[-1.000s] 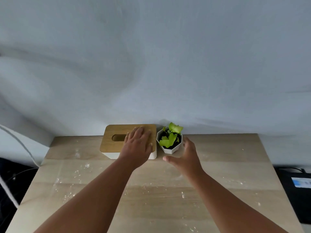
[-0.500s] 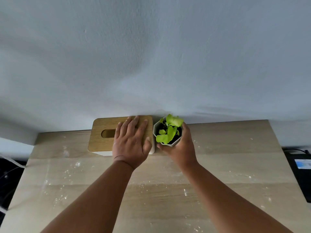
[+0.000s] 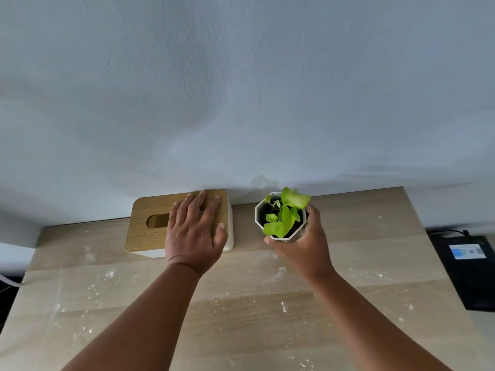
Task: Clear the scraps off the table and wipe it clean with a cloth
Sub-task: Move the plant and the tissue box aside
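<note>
Scraps [image 3: 282, 306] lie as white bits and smears over the wood bench [image 3: 241, 330], mostly in the middle and on the left side. L hand [image 3: 194, 231] rests flat, fingers straight, on the lid of the tissue box [image 3: 150, 223] by the wall. R hand [image 3: 302, 243] curls round the white pot [image 3: 258, 214] w/ green plant [image 3: 288, 212], near the box, not touching it. Black device [image 3: 468, 271] sits beside the bench at right.

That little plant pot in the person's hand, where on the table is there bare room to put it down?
The right hand holds the plant pot. The table lies bare to its right, up to the edge. The gap toward the tissue box, under the left hand, is narrower. Nearer stretches hold only white scraps.
</note>
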A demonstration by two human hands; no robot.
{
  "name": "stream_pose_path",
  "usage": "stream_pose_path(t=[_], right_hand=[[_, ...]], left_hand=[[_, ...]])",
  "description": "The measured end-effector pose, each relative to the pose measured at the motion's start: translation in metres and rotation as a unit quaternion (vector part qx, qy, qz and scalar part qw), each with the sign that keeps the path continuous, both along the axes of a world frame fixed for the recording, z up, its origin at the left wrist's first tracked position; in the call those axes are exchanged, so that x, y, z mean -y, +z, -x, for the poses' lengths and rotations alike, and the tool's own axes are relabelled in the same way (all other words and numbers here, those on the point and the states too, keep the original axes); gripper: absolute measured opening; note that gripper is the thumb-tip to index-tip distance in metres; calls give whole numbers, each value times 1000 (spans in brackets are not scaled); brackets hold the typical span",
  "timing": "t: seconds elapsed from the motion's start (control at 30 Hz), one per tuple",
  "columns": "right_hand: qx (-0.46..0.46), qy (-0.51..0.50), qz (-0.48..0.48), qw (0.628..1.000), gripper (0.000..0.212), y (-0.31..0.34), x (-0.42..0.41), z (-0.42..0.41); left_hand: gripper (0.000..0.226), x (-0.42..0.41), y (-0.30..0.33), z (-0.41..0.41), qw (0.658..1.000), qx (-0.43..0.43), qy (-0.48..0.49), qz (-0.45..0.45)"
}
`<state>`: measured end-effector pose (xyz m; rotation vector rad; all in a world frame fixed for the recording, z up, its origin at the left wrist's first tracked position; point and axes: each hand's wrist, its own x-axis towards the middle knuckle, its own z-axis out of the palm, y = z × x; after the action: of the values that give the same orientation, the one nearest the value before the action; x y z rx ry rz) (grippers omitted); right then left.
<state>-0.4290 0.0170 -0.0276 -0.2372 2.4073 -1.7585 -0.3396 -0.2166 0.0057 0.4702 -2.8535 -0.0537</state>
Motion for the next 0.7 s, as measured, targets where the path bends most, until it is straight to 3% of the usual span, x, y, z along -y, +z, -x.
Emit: stream_pose_path(t=[0.53,0.7], right_hand=[[-54,-101,-30,993,92,-9,-116,46],[-40,-161,4,986,96,-12,-131,68]], left_hand=[[61,0,1,0,1000,21,1,-4],[61,0,1,0,1000,21,0,-4]])
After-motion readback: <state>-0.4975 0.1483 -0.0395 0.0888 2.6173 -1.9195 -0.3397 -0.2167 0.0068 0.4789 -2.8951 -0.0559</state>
